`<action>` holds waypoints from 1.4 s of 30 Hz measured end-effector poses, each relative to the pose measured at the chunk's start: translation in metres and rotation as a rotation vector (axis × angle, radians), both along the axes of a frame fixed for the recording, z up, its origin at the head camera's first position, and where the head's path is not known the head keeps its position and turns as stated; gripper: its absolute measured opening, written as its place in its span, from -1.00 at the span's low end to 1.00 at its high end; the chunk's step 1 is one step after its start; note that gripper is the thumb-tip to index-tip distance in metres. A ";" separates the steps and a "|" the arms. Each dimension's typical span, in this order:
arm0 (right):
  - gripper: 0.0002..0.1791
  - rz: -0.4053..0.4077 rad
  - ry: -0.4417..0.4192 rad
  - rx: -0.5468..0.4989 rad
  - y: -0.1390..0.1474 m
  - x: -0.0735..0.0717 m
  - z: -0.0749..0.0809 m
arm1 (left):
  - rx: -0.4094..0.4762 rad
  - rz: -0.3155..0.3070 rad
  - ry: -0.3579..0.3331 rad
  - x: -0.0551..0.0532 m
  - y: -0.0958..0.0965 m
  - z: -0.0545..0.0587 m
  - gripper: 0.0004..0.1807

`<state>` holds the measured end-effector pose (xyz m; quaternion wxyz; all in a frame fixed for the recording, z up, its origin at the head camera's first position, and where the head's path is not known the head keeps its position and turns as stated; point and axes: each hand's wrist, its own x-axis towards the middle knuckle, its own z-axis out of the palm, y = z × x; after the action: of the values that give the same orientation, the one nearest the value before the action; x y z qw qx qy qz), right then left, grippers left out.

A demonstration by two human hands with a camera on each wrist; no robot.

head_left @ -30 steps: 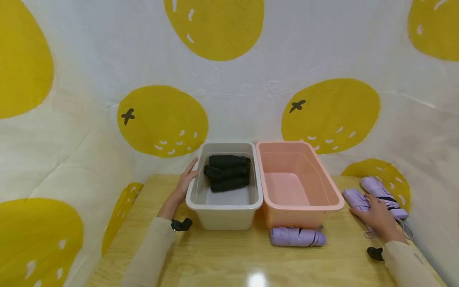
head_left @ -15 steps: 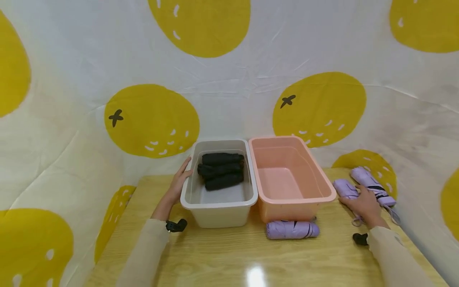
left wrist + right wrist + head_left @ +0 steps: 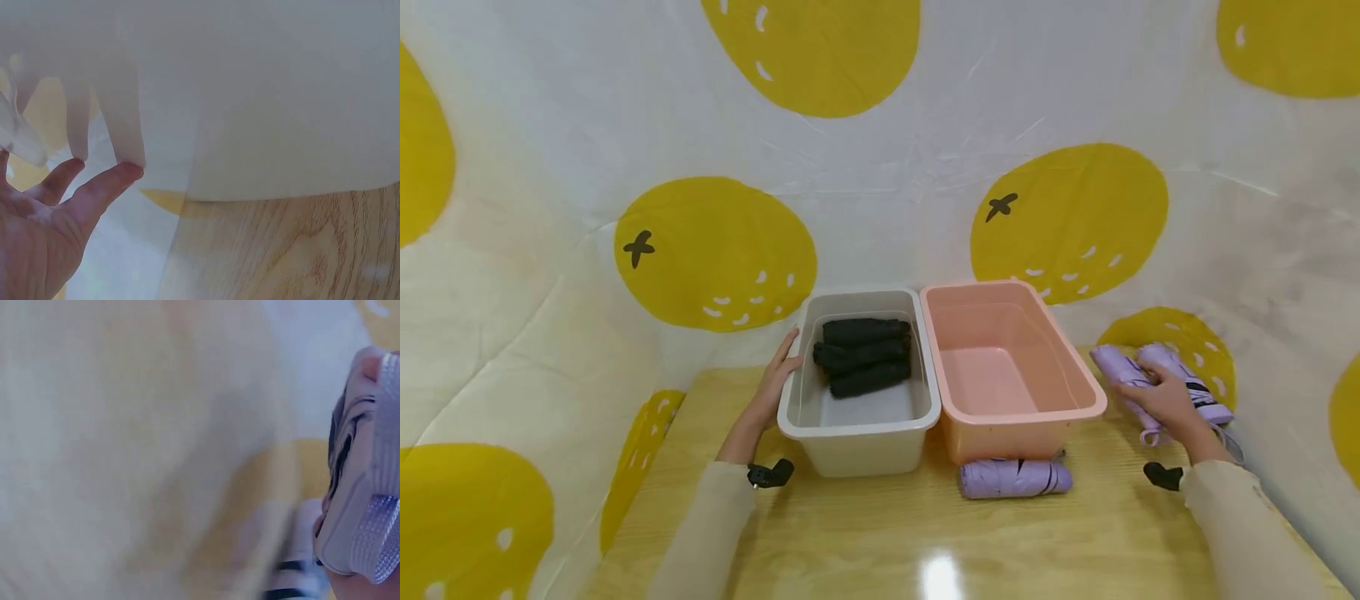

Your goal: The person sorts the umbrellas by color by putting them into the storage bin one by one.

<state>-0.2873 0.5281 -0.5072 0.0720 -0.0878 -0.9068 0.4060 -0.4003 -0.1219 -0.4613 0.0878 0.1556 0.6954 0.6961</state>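
Dark bands and marks run across the folded lilac fabric umbrella just right of the rectangular pink plastic bin; whether any of them are letters is too small to tell. The right hand grips this umbrella, fingers curled round its roll, and its pale woven wrist loop shows close up in the right wrist view; I cannot tell whether the roll touches the table. The left hand, well left of the pink bin, has its fingers extended and spread, touching the outer wall of the rectangular light-grey plastic bin and holding nothing. The pink bin's mouth faces up and its floor shows, while its rim stands between the held umbrella and that floor. Wood grain of the light wooden table shows in front of the pink bin and in a narrow strip right of it, where the tabletop's right edge runs near a white cloth backdrop printed with yellow fruit; the far edge meets that cloth behind the bin. Immediately left of the pink bin, rim beside rim, the grey bin holds three black rolled fabric bundles, side by side. A second lilac umbrella lies crosswise along the pink bin's front foot, and a third lilac umbrella lies farther right of the bin, just beyond the gripping hand.
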 end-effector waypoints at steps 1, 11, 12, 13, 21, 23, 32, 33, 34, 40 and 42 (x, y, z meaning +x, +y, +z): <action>-0.05 0.026 0.010 -0.002 -0.001 -0.004 0.011 | 0.000 0.001 0.003 -0.001 -0.001 0.001 -0.36; -0.15 0.158 -0.026 0.087 -0.025 -0.032 0.132 | 0.010 0.002 0.000 -0.006 0.000 0.002 -0.35; -0.15 0.176 -0.034 0.085 -0.030 -0.035 0.144 | 0.011 0.002 0.003 -0.006 0.000 0.003 -0.35; -0.16 0.194 -0.045 0.084 -0.035 -0.039 0.155 | 0.013 0.004 0.005 -0.006 0.001 0.004 -0.35; -0.15 0.333 -0.052 0.147 -0.087 -0.069 0.203 | -0.001 0.028 0.006 -0.010 -0.002 0.008 -0.35; -0.15 0.366 -0.037 0.167 -0.100 -0.075 0.206 | 0.006 0.018 0.004 -0.011 -0.002 0.007 -0.35; -0.16 0.468 -0.032 0.141 -0.146 -0.109 0.203 | 0.021 0.023 -0.016 -0.007 -0.002 0.000 -0.35; -0.16 0.466 -0.032 0.131 -0.149 -0.112 0.201 | 0.022 0.027 -0.013 -0.007 -0.001 0.000 -0.35; -0.16 0.468 -0.032 0.120 -0.153 -0.116 0.199 | 0.028 0.025 -0.013 -0.006 -0.001 0.000 -0.35; -0.21 0.491 -0.027 0.066 -0.166 -0.134 0.178 | 0.054 -0.001 -0.023 -0.004 0.004 0.001 -0.35; -0.23 0.493 -0.037 0.056 -0.169 -0.136 0.170 | 0.054 -0.002 -0.021 -0.003 0.005 0.002 -0.35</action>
<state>-0.4237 0.3595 -0.3368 -0.0434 0.1306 -0.9129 0.3843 -0.4031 -0.1173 -0.4598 0.0914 0.1513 0.6753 0.7161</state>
